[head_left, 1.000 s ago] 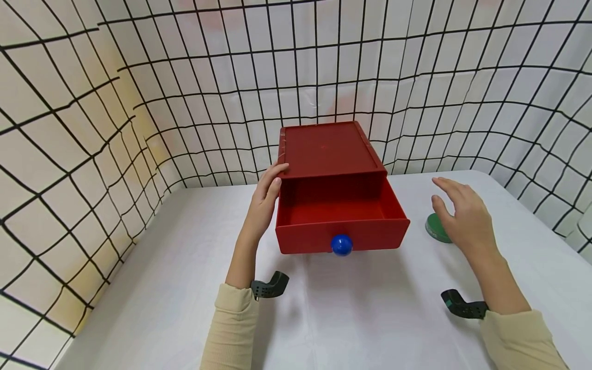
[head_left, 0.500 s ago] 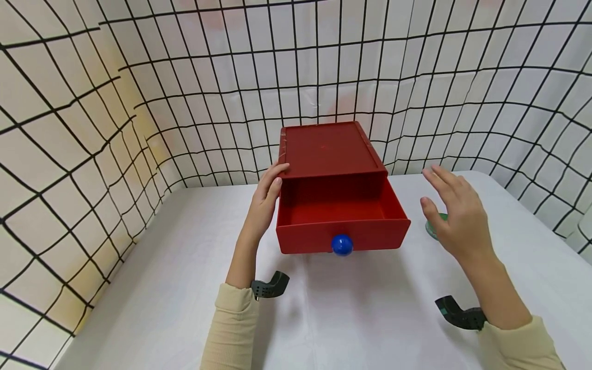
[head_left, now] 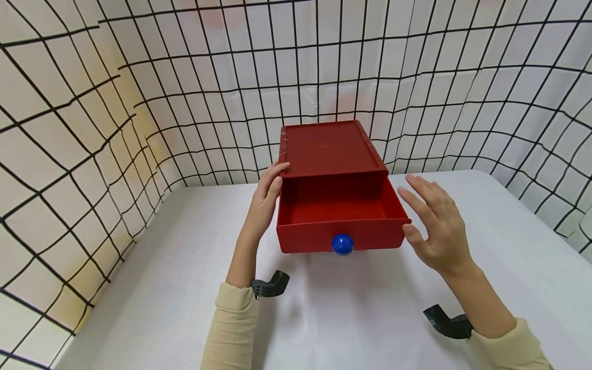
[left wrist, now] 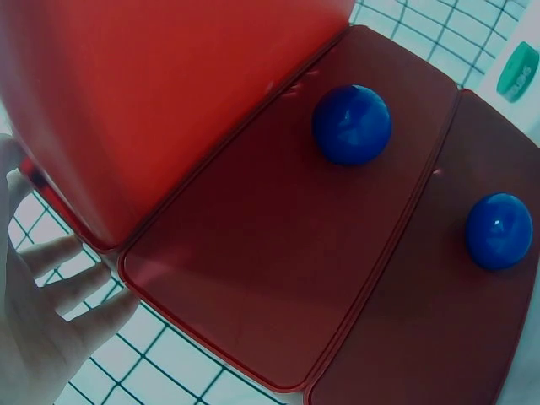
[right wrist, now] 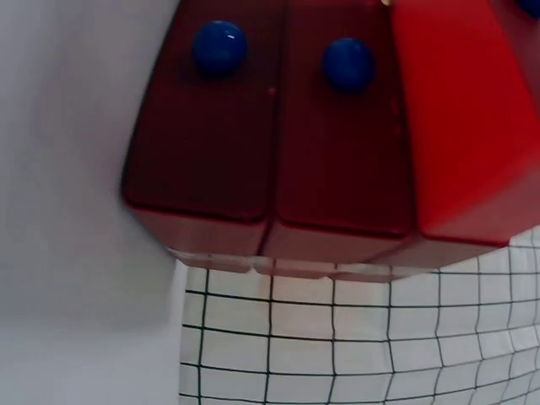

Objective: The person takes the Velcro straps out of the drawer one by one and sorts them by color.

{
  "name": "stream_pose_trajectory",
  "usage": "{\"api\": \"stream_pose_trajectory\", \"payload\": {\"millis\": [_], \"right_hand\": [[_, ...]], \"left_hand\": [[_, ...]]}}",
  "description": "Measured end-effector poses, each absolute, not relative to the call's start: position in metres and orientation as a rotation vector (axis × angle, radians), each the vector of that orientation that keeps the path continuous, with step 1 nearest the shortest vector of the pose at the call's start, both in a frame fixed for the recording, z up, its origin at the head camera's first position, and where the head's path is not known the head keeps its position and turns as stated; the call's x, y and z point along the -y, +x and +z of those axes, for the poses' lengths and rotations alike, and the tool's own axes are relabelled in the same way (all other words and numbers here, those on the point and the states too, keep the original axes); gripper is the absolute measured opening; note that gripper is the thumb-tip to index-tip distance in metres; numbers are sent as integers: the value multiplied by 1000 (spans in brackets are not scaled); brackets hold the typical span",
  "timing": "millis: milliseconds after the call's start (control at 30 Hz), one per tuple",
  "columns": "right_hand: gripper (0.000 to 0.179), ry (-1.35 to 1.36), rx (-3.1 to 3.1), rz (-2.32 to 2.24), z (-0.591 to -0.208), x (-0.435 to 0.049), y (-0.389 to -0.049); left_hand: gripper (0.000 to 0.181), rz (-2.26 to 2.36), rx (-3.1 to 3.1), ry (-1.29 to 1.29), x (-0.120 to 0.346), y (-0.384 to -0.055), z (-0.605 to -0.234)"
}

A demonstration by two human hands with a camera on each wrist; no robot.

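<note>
A dark red drawer unit (head_left: 330,149) stands at the back of the table, its top drawer (head_left: 339,236) pulled out with nothing visible inside. A blue ball knob (head_left: 343,244) sits on that drawer's front. Two lower drawers with blue knobs (left wrist: 352,125) are closed in the left wrist view. My left hand (head_left: 263,200) rests against the unit's left side, fingertips on its top edge, fingers fairly straight. Spread and loosely bent, my right hand (head_left: 437,226) is at the open drawer's right front corner, thumb by the corner; contact is unclear. The right wrist view does not show this hand.
A green round lid (left wrist: 519,72) lies on the white table (head_left: 185,288), seen in the left wrist view; in the head view my right hand hides it. Black wire mesh (head_left: 333,61) over white sheeting encloses the back and sides. A whitish object (head_left: 584,234) stands outside the mesh at right.
My right hand has moved left from near the green lid to the drawer's right front corner, covering the lid in the head view. The left hand and the drawer unit stay put.
</note>
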State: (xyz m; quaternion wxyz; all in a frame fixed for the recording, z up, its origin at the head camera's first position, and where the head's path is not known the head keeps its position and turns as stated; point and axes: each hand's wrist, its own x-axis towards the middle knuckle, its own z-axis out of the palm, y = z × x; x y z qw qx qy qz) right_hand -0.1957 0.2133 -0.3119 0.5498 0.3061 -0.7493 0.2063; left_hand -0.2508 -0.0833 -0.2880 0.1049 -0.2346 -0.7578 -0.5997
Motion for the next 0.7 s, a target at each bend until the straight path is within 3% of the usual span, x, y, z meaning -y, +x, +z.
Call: {"api": "stream_pose_trajectory", "payload": {"millis": [500,700], "right_hand": [[36,890,1571,305,-327,-193,-203],[39,921,1504,182,-333,-187,-205]], "left_hand": [[37,-1776,2229,-694,83,-252,-289],[37,-1777,2230,-695,83,-252,-289]]}}
